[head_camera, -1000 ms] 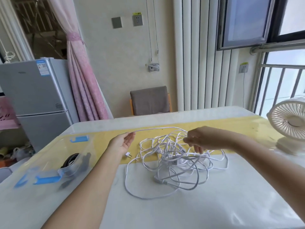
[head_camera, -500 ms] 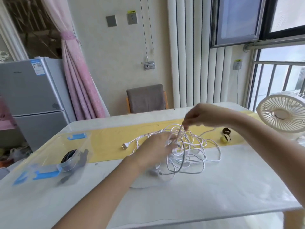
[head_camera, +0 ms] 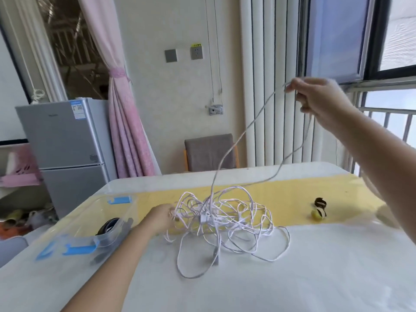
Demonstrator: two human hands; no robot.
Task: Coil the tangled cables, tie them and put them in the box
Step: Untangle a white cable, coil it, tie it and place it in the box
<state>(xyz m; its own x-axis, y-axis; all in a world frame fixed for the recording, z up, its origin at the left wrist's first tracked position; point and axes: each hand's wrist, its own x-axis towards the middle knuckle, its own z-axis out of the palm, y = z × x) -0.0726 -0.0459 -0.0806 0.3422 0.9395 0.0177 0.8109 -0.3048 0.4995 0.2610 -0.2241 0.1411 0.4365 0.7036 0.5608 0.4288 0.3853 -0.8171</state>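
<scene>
Pinching one strand, R hand (head_camera: 319, 102) holds it high at upper right; a loop of the tangled thin white cable (head_camera: 203, 219) runs down-left to the heap on the white table (head_camera: 292, 289), just right of the clear plastic box w/ blue latches (head_camera: 74, 230). L hand (head_camera: 161, 218) touches the heap's left edge, grip unclear. Vs 0.5 s ago: R hand much higher, loop longer.

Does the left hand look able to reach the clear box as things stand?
Probably yes: the clear box sits open right beside the left hand, with nothing lying between them, though that hand seems to grip the white cable tangle.
</scene>
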